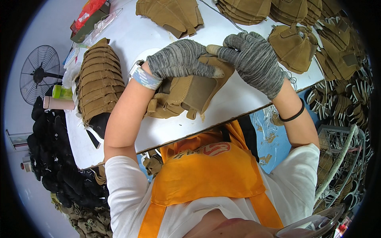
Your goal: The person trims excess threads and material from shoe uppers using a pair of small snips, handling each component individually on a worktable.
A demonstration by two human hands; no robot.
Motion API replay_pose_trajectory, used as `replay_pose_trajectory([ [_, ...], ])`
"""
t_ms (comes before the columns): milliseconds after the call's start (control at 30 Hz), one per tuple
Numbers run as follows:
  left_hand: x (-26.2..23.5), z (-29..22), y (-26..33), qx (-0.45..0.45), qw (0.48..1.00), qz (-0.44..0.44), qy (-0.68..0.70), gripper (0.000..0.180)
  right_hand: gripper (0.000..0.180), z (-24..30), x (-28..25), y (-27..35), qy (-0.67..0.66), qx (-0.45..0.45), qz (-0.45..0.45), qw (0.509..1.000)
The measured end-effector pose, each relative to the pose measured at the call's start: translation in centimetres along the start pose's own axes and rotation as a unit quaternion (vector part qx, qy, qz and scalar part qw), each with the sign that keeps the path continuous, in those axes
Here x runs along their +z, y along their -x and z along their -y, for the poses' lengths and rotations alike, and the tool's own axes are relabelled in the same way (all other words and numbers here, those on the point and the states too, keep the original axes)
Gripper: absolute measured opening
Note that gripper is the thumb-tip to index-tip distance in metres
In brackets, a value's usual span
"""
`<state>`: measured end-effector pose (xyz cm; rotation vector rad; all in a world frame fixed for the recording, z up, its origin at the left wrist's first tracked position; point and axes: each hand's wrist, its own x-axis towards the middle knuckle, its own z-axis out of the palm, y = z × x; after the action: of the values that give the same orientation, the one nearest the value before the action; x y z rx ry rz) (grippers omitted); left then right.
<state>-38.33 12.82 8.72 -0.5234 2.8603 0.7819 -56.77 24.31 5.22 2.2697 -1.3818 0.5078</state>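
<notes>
Between my hands is a brown suede shoe upper [190, 93], stitched, with a darker smooth panel and loose flaps hanging at its lower edge. My left hand [180, 59], in a grey knit glove, is closed around its top, thumb laid across the outside. Also gloved, my right hand [256, 63] has its fingers curled at the upper's top right edge, and its pale thumb tip meets that edge near the left fingers. The inside of the piece and some fingertips are hidden.
Nested brown uppers [101, 75] stand in a row at the table's left. More stacked uppers [244, 12] and a single upper [293, 45] lie at the back and right. A fan [39, 74] is far left; a wire basket [337, 146] stands at lower right.
</notes>
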Motion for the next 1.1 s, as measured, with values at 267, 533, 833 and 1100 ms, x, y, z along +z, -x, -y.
replay_pose_trajectory([
  [267,0.6,0.6,0.0,0.030,0.998,-0.028,0.042,0.055,0.041,-0.8,0.3,0.0,-0.115,0.062,-0.007,0.991],
  [533,0.2,0.0,-0.1,-0.026,0.999,0.007,-0.026,0.057,0.038,0.2,-1.2,-0.8,0.001,0.021,0.054,0.998],
  [833,0.7,0.4,0.0,0.025,0.996,-0.039,0.076,0.058,0.029,-2.4,1.1,2.9,-0.344,0.292,-0.151,0.879],
  [1100,1.0,0.3,-0.3,0.010,0.999,-0.028,0.031,0.055,0.029,-3.3,7.1,9.1,-0.088,0.379,0.080,0.918],
])
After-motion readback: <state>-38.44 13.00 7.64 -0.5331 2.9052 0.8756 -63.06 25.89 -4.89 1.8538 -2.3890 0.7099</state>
